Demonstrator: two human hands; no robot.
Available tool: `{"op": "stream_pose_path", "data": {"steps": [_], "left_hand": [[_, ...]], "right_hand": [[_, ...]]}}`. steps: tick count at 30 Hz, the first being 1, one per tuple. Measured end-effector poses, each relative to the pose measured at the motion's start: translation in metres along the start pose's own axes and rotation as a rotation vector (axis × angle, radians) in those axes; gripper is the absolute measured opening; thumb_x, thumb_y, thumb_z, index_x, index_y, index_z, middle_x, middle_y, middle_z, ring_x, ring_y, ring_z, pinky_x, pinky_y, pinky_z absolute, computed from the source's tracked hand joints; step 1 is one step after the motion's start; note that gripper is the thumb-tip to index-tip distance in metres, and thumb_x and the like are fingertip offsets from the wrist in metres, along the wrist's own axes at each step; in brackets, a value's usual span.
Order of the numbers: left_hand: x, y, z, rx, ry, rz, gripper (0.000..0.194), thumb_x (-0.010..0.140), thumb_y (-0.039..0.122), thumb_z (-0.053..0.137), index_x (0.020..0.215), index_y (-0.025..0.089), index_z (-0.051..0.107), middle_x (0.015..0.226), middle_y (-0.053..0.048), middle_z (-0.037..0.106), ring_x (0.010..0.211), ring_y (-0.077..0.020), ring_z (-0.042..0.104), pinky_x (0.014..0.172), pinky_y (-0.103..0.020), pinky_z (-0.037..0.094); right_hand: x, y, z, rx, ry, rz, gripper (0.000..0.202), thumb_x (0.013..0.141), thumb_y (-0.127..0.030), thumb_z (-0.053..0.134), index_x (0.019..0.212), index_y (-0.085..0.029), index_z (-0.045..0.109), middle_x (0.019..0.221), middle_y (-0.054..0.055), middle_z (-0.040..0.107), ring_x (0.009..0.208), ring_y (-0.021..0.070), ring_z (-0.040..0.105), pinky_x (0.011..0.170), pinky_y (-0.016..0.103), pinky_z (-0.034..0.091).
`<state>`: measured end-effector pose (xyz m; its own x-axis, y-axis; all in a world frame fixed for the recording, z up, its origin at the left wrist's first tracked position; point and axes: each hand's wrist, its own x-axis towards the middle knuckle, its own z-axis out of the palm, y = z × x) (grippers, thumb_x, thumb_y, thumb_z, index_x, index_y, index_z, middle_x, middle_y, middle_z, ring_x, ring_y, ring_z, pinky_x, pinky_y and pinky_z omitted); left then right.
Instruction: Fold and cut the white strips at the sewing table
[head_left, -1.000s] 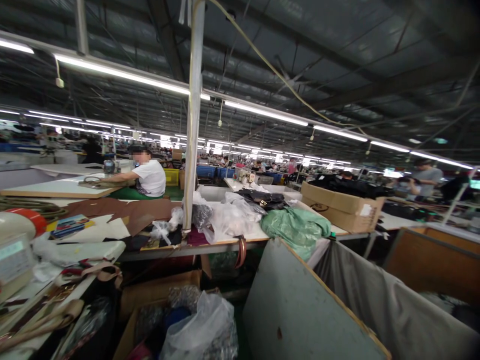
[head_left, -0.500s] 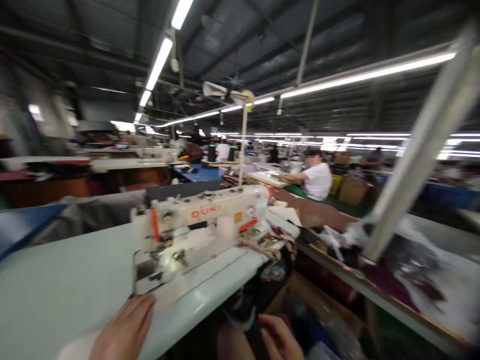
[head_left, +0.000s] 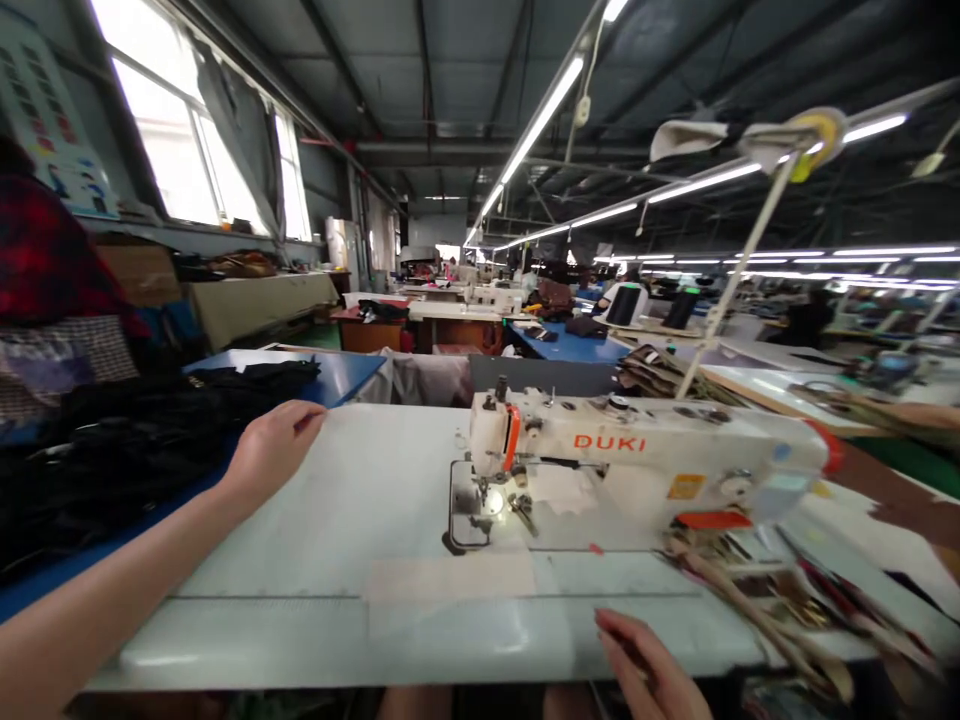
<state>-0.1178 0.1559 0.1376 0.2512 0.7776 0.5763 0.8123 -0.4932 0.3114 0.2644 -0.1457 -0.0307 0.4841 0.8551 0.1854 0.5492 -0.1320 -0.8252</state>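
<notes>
Head view: left hand (head_left: 271, 450) now beside black fabric (head_left: 127, 440).

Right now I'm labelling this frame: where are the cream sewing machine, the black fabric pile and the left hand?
cream sewing machine (head_left: 637, 455): head view, arm.
black fabric pile (head_left: 127, 435): head view, middle.
left hand (head_left: 271, 447): head view, back.

My left arm stretches out toward ten o'clock, bare, my left hand (head_left: 271, 447) loosely curled with fingers bent, gripping nothing. My right hand (head_left: 651, 670) sits low at five o'clock, fingers relaxed, palm down.
</notes>
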Motion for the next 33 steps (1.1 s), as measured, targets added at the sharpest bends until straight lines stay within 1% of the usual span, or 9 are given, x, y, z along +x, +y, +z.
{"op": "stream_pose_path", "data": {"steps": [4,7,10,15,18,21,25,29,33], "left_hand": [[0.007,-0.029,0.026,0.061,-0.086,0.073,0.032,0.088,0.036,0.032,0.095,0.019,0.058,0.103,0.000,0.060,0.095,-0.0133,0.053,0.084,-0.022,0.039],[0.007,-0.048,0.048,0.086,-0.167,0.114,0.036,0.088,0.038,0.031,0.096,0.020,0.061,0.106,-0.001,0.060,0.098,-0.0153,0.054,0.088,-0.024,0.039],[0.009,-0.063,0.063,0.112,-0.181,0.101,0.041,0.088,0.040,0.029,0.100,0.019,0.061,0.109,-0.004,0.060,0.102,-0.0181,0.053,0.092,-0.027,0.039],[0.019,-0.077,0.079,0.139,-0.152,-0.046,0.039,0.087,0.039,0.029,0.102,0.021,0.061,0.107,-0.005,0.062,0.099,-0.0193,0.055,0.087,-0.027,0.043],[0.023,-0.084,0.089,0.140,-0.181,-0.120,0.036,0.085,0.031,0.032,0.104,0.021,0.060,0.109,-0.005,0.062,0.098,-0.0202,0.057,0.088,-0.028,0.044],[0.021,-0.085,0.095,0.135,-0.224,-0.144,0.043,0.080,0.018,0.035,0.120,0.016,0.050,0.120,-0.008,0.057,0.107,-0.0219,0.055,0.093,-0.032,0.043],[-0.008,-0.057,0.087,0.119,-0.247,-0.069,0.050,0.079,0.015,0.041,0.129,0.011,0.041,0.139,-0.012,0.036,0.128,-0.0231,0.034,0.109,-0.037,0.029],[-0.079,0.003,0.066,-0.059,-0.358,0.169,0.044,0.088,0.036,0.042,0.129,0.023,0.041,0.135,-0.003,0.043,0.125,-0.0151,0.039,0.110,-0.033,0.032],[-0.149,0.048,0.060,-0.153,-0.581,0.330,0.057,0.082,0.040,0.053,0.134,0.031,0.033,0.140,-0.002,0.038,0.128,-0.0201,0.035,0.111,-0.044,0.031]], "right_hand": [[0.035,-0.042,0.018,-0.173,-0.059,-0.180,0.029,0.084,-0.042,0.045,0.103,-0.025,0.059,0.107,0.004,0.060,0.099,0.0136,0.056,0.089,0.025,0.049],[0.060,-0.059,0.030,-0.297,-0.131,-0.270,0.029,0.086,-0.037,0.042,0.104,-0.024,0.060,0.110,0.005,0.059,0.105,0.0169,0.053,0.096,0.035,0.046],[0.080,-0.059,0.041,-0.409,-0.226,-0.350,0.030,0.086,-0.031,0.040,0.108,-0.024,0.059,0.115,0.005,0.057,0.109,0.0175,0.051,0.098,0.038,0.044],[0.094,-0.045,0.049,-0.492,-0.352,-0.413,0.034,0.088,-0.029,0.037,0.114,-0.025,0.058,0.121,0.003,0.055,0.114,0.0162,0.048,0.101,0.036,0.043],[0.096,-0.042,0.049,-0.521,-0.390,-0.418,0.032,0.088,-0.030,0.038,0.112,-0.026,0.059,0.119,0.002,0.056,0.113,0.0160,0.048,0.101,0.036,0.043],[0.096,-0.041,0.048,-0.543,-0.399,-0.411,0.031,0.088,-0.033,0.038,0.108,-0.026,0.062,0.116,0.002,0.058,0.111,0.0165,0.048,0.100,0.036,0.043],[0.096,-0.037,0.049,-0.533,-0.393,-0.424,0.032,0.089,-0.035,0.037,0.107,-0.025,0.062,0.116,0.003,0.057,0.109,0.0178,0.049,0.099,0.037,0.044],[0.097,-0.033,0.049,-0.537,-0.400,-0.420,0.033,0.089,-0.036,0.036,0.108,-0.025,0.061,0.116,0.003,0.057,0.110,0.0172,0.049,0.099,0.036,0.043],[0.093,-0.035,0.048,-0.554,-0.387,-0.425,0.033,0.089,-0.037,0.036,0.109,-0.026,0.060,0.116,0.001,0.056,0.110,0.0156,0.049,0.099,0.033,0.044]]}}
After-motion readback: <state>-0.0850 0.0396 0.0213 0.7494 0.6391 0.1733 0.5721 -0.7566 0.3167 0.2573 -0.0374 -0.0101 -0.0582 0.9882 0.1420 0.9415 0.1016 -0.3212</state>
